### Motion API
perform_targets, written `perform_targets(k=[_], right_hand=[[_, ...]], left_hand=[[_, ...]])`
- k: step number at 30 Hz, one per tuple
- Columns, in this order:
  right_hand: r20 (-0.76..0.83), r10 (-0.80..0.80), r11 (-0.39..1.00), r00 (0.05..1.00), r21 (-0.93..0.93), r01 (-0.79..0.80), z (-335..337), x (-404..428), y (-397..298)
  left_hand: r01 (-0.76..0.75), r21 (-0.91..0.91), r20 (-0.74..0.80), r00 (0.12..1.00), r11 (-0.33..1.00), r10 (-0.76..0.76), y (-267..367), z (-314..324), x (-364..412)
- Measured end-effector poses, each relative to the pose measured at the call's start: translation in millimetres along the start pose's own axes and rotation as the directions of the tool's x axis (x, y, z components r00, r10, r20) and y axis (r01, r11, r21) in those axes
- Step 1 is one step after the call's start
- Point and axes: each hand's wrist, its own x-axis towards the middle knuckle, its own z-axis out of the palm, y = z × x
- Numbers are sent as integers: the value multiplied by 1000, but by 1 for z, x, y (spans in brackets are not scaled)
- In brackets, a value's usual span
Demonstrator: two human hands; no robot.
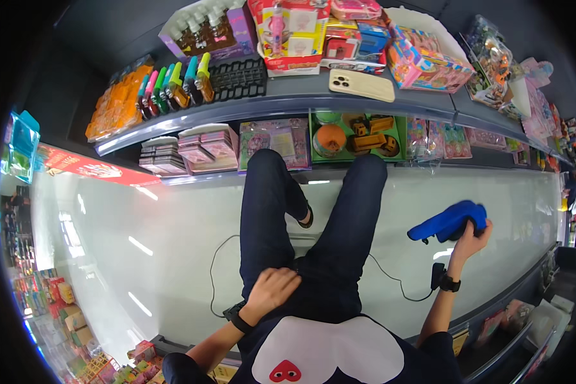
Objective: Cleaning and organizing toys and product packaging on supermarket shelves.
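My right hand (471, 242) is held out to the right over the floor, gripping a bunched blue cloth item (453, 221) with dark edging. What exactly the cloth is, I cannot tell. Across my lap lies my left hand (274, 289), palm down on my dark trousers with nothing visible in it. Each wrist wears a black strap with a device, and thin cables run from them. In front of my knees is a stocked shop shelf (297, 103). A cream-coloured phone (361, 85) lies near the edge of its upper level.
Upper-shelf goods include bottles with coloured caps (175, 86), orange packets (119, 101), a black plastic rack (238, 79) and a pink box (427, 57). Below, a green tray (398, 120) holds toy trucks (370, 139). Behind me on the right is another shelf (504, 348).
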Motion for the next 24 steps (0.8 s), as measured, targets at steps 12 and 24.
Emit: perform_targets(k=[12, 24], right_hand=[[167, -646, 762, 745, 201, 615, 61, 49, -197], [583, -776, 365, 240, 105, 925, 118, -9, -316]], left_hand=[[26, -285, -294, 949, 958, -114, -33, -41, 131], [92, -388, -670, 655, 917, -350, -21, -86, 205]])
